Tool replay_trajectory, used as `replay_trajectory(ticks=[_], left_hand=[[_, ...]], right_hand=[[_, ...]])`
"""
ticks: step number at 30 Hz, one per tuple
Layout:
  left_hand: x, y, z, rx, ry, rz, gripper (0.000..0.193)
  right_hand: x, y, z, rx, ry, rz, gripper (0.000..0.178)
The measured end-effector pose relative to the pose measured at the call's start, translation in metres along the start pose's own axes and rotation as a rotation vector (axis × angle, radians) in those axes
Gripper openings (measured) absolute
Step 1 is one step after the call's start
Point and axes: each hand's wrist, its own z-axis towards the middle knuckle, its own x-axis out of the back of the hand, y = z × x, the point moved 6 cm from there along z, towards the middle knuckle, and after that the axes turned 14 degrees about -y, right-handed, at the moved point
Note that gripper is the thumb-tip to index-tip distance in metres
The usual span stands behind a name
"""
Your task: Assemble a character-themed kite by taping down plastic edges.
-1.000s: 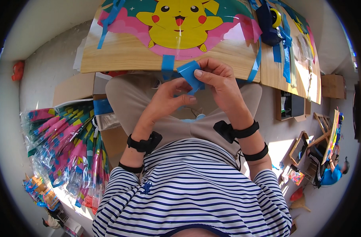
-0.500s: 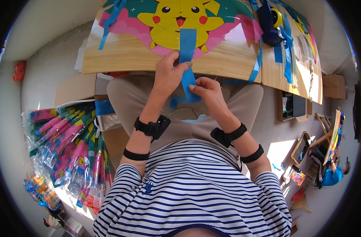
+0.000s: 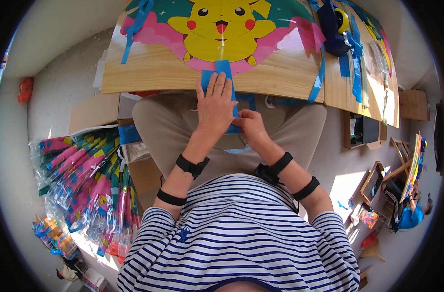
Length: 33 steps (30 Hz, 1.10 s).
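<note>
A blue strip of thin material [image 3: 223, 66] lies folded over the front edge of the wooden table [image 3: 149, 73]. My left hand [image 3: 215, 104] is laid flat on it, fingers stretched out, covering its middle. Just below the edge, my right hand [image 3: 252, 128] pinches the strip's lower part between thumb and fingers. Beyond them a thin printed sheet with a yellow cartoon figure [image 3: 219, 41] on pink and green spreads over the table. Its near edge reaches almost to the strip's upper end.
A dark blue tape dispenser with a yellow roll [image 3: 339, 22] stands at the table's right. Blue strips [image 3: 130, 36] hang at both sides of the sheet. Plastic-wrapped colourful bundles [image 3: 86, 185] lie at lower left by a cardboard box [image 3: 95, 112]. Another person [image 3: 410, 216] is at far right.
The blue strip's upper end has come down off the yellow figure to the table's front edge and is folded. My left hand has gone from pinching it to lying flat on it.
</note>
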Motion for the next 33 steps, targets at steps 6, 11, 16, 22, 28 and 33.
replay_trajectory(ticks=[6,11,16,22,28,33], left_hand=[[-0.014,0.003,0.003,-0.041,-0.044,0.047,0.063],[-0.011,0.010,-0.003,-0.077,-0.080,0.030,0.063],[-0.009,0.009,-0.009,-0.089,-0.060,-0.013,0.063],[-0.008,0.006,-0.010,-0.094,-0.067,-0.026,0.063],[-0.008,0.000,-0.012,-0.093,-0.053,-0.031,0.062],[-0.007,-0.001,-0.011,-0.090,-0.070,-0.041,0.061]], right_hand=[[0.003,0.005,-0.005,-0.092,-0.028,-0.105,0.005],[0.003,0.012,-0.004,-0.138,-0.083,-0.156,0.009],[0.002,0.015,-0.007,-0.162,-0.110,-0.208,0.008],[0.001,0.014,-0.004,-0.134,-0.155,-0.495,0.029],[-0.025,-0.050,-0.035,0.351,0.087,-1.507,0.023],[-0.025,-0.089,-0.035,0.644,0.217,-1.446,0.022]])
